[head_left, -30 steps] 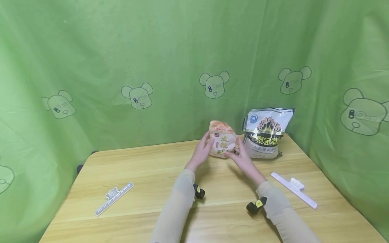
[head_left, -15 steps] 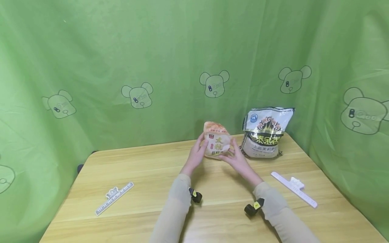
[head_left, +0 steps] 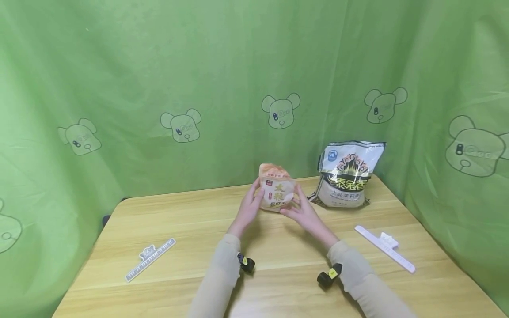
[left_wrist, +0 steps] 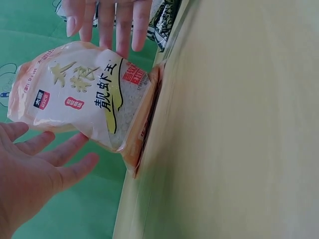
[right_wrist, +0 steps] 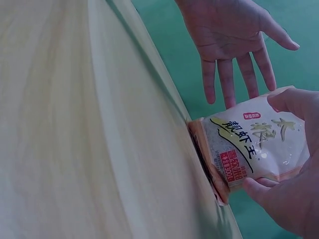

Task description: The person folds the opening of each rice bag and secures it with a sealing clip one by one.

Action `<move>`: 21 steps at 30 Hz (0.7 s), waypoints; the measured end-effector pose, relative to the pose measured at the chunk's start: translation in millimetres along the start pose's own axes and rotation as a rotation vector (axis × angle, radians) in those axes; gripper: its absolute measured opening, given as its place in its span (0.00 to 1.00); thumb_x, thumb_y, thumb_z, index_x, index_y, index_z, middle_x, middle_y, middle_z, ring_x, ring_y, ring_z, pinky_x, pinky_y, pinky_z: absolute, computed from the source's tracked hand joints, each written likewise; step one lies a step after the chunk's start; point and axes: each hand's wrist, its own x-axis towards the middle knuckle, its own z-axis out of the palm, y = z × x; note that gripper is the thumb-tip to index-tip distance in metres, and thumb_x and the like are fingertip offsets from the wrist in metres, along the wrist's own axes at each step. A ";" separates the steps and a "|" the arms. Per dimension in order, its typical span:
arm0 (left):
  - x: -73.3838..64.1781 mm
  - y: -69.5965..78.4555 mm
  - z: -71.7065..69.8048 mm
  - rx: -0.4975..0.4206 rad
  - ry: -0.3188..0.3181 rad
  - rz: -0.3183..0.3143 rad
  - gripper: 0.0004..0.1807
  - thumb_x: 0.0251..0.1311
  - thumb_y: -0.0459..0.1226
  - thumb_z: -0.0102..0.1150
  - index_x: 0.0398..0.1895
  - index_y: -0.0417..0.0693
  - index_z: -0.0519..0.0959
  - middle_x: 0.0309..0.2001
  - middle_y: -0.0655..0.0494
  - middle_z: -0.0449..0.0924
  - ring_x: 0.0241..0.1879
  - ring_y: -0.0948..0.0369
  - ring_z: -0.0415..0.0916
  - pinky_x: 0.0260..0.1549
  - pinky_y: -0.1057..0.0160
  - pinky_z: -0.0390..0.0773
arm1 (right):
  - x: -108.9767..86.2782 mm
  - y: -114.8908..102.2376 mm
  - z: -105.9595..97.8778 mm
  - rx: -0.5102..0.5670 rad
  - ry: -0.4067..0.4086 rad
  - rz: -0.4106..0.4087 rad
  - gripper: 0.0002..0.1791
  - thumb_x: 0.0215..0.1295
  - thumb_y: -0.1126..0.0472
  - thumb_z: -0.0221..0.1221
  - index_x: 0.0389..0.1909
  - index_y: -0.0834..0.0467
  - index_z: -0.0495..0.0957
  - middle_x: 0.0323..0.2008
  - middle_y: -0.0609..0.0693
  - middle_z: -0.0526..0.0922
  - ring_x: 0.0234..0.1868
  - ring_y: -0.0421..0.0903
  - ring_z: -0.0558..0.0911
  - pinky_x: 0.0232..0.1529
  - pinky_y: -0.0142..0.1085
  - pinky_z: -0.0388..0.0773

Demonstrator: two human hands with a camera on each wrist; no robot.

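A green bear-print curtain (head_left: 222,66) surrounds the table (head_left: 191,229).

In the head view, looks like glossy, wrinkled plastic film on the white-and-orange pouch-shaped packet (head_left: 277,190) between four and five o'clock. Shines too, creased, on the white-and-black plastic bag (head_left: 347,174) at three. Appears to be smooth plastic on the lilac bar-shaped clip (head_left: 385,248) at four and the grey-and-white bar-shaped clip (head_left: 151,259) between seven and eight. Looks smooth and satiny, wood-grained, on the pale yellow table (head_left: 278,287) at six. Folds softly, faintly shiny, on the green bear-printed cloth curtain (head_left: 238,57) at twelve.
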 end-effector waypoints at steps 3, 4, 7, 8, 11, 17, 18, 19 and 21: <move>-4.9 0.8 -4.7 0.001 0.002 -0.003 0.26 0.68 0.48 0.34 0.68 0.63 0.48 0.67 0.55 0.57 0.62 0.53 0.63 0.60 0.51 0.65 | -0.7 -0.3 3.9 -0.011 -0.009 0.006 0.58 0.51 0.58 0.64 0.68 0.45 0.27 0.71 0.54 0.37 0.67 0.61 0.56 0.63 0.50 0.61; -6.5 1.2 -6.2 0.005 0.003 -0.005 0.26 0.68 0.48 0.34 0.68 0.63 0.48 0.67 0.55 0.57 0.61 0.53 0.64 0.60 0.51 0.65 | -1.0 -0.7 5.3 -0.017 -0.014 0.004 0.58 0.51 0.58 0.63 0.68 0.45 0.26 0.71 0.55 0.36 0.66 0.61 0.56 0.63 0.50 0.61; -11.3 2.4 -10.8 0.006 0.005 -0.014 0.26 0.68 0.47 0.35 0.68 0.63 0.48 0.67 0.55 0.57 0.61 0.53 0.65 0.60 0.51 0.65 | -2.4 -2.9 9.0 -0.027 -0.019 0.000 0.58 0.51 0.58 0.64 0.68 0.45 0.27 0.71 0.55 0.37 0.66 0.61 0.56 0.63 0.50 0.61; -12.9 2.7 -12.2 0.006 0.005 -0.019 0.26 0.67 0.47 0.35 0.68 0.63 0.48 0.67 0.55 0.57 0.60 0.53 0.65 0.60 0.51 0.65 | -3.0 -3.7 10.0 -0.030 -0.024 -0.003 0.58 0.51 0.57 0.64 0.68 0.45 0.27 0.71 0.55 0.37 0.66 0.61 0.56 0.62 0.51 0.61; -17.7 2.6 -17.1 0.005 -0.005 -0.005 0.27 0.68 0.46 0.35 0.69 0.60 0.47 0.67 0.53 0.56 0.61 0.52 0.64 0.59 0.52 0.66 | -4.8 -5.1 13.4 -0.026 -0.037 -0.013 0.58 0.50 0.55 0.64 0.68 0.45 0.27 0.71 0.55 0.38 0.66 0.62 0.55 0.62 0.51 0.61; -33.7 21.9 -30.3 -0.005 -0.055 0.014 0.29 0.68 0.43 0.36 0.69 0.50 0.45 0.68 0.45 0.52 0.63 0.47 0.60 0.59 0.51 0.65 | -8.8 -7.4 20.2 -0.019 -0.067 -0.021 0.58 0.50 0.54 0.64 0.68 0.45 0.27 0.71 0.56 0.37 0.66 0.62 0.55 0.62 0.51 0.61; -35.8 22.5 -31.5 0.000 -0.053 0.017 0.29 0.68 0.42 0.37 0.69 0.50 0.45 0.68 0.45 0.52 0.62 0.47 0.61 0.59 0.51 0.66 | -9.2 -7.5 21.7 -0.018 -0.068 -0.020 0.58 0.50 0.54 0.64 0.68 0.45 0.27 0.71 0.56 0.38 0.66 0.62 0.55 0.62 0.51 0.61; -36.7 18.9 -32.2 0.008 -0.045 0.024 0.29 0.68 0.43 0.37 0.69 0.51 0.45 0.68 0.46 0.52 0.62 0.47 0.62 0.59 0.51 0.66 | -9.2 -7.7 23.4 -0.016 -0.070 -0.020 0.58 0.50 0.55 0.64 0.68 0.46 0.28 0.71 0.56 0.38 0.66 0.61 0.56 0.62 0.50 0.61; -37.2 9.7 -33.7 0.014 -0.033 0.020 0.28 0.68 0.43 0.37 0.69 0.56 0.46 0.68 0.49 0.52 0.60 0.48 0.64 0.59 0.51 0.66 | -8.5 -6.6 27.2 -0.021 -0.077 -0.025 0.58 0.50 0.54 0.64 0.68 0.46 0.27 0.71 0.56 0.37 0.66 0.61 0.56 0.62 0.50 0.62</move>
